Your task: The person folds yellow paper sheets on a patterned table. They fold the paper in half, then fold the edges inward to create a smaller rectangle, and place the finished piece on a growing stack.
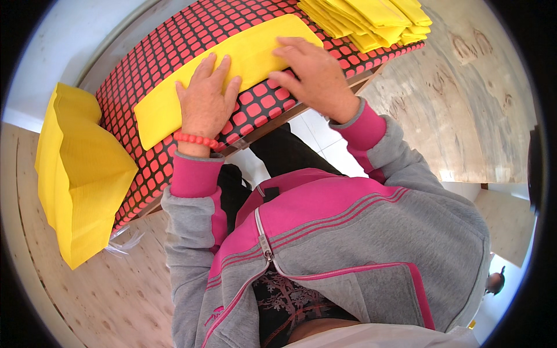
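A long folded strip of yellow sheet material [255, 49] lies flat and slantwise on a table covered in red-and-black patterned cloth [168, 46]. My left hand [206, 98], with a red bead bracelet at the wrist, rests on the strip's near edge, palm down and fingers spread. Farther right, my right hand [318, 75] lies over the strip's right part. Its fingers stretch onto the yellow surface and its thumb is held apart. Neither hand grips anything.
A stack of folded yellow pieces [371, 20] sits at the table's far right corner. Another large yellow sheet [81, 174] drapes over the left end. Pale wooden boards flank the table, one at right [452, 98], one at lower left [110, 290].
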Demonstrator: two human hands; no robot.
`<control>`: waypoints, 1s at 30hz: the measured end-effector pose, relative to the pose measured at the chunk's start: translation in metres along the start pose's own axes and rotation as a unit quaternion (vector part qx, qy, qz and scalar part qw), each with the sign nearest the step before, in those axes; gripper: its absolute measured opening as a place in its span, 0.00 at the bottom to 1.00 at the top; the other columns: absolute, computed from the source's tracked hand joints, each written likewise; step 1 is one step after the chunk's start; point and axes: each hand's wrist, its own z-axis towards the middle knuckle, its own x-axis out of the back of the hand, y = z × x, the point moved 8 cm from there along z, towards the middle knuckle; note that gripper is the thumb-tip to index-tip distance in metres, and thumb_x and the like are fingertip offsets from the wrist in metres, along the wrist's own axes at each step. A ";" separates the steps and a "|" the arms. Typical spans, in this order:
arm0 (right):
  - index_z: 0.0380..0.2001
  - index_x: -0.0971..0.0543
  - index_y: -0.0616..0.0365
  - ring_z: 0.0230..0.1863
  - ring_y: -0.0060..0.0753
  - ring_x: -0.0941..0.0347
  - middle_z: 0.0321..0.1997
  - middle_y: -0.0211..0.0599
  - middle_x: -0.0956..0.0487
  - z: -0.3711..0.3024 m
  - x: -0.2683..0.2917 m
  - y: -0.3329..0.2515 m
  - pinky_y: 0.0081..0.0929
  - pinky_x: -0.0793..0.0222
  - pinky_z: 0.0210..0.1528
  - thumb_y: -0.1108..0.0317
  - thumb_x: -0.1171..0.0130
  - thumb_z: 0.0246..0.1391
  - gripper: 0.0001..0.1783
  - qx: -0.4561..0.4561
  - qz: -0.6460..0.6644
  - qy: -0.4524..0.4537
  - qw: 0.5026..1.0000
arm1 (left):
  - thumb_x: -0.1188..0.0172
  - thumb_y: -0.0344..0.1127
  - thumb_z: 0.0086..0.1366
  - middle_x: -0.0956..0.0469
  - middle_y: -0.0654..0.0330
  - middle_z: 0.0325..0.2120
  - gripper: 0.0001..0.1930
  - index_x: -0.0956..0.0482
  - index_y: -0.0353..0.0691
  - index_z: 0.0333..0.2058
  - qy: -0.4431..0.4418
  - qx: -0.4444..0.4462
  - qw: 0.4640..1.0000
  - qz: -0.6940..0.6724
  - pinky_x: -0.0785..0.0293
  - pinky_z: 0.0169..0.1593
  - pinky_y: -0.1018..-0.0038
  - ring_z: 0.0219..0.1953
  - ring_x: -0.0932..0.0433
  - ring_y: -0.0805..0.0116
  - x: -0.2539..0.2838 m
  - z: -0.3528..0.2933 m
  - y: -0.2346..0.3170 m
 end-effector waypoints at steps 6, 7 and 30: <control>0.36 0.21 0.56 0.41 0.47 0.22 0.39 0.41 0.21 -0.010 0.001 0.015 0.39 0.26 0.41 0.60 0.33 0.53 0.13 -0.081 -0.020 -0.126 0.989 | 0.43 0.49 0.69 0.29 0.56 0.63 0.24 0.24 0.49 0.61 -0.004 0.006 1.000 -0.004 0.43 0.62 0.30 0.64 0.28 0.56 -0.003 -0.002 -0.001; 0.37 0.21 0.57 0.41 0.47 0.22 0.39 0.41 0.21 -0.008 -0.004 0.012 0.39 0.26 0.42 0.61 0.34 0.53 0.13 -0.084 -0.018 -0.134 0.987 | 0.44 0.49 0.70 0.29 0.56 0.64 0.24 0.25 0.49 0.61 0.006 -0.003 1.000 -0.002 0.43 0.63 0.30 0.64 0.28 0.56 -0.003 -0.002 -0.001; 0.37 0.22 0.59 0.42 0.49 0.22 0.41 0.42 0.20 -0.009 0.002 0.007 0.40 0.25 0.44 0.62 0.34 0.55 0.13 -0.009 0.018 -0.050 0.999 | 0.46 0.48 0.70 0.28 0.57 0.63 0.23 0.24 0.50 0.60 0.002 0.007 1.000 -0.004 0.45 0.63 0.28 0.63 0.28 0.57 -0.003 -0.001 -0.003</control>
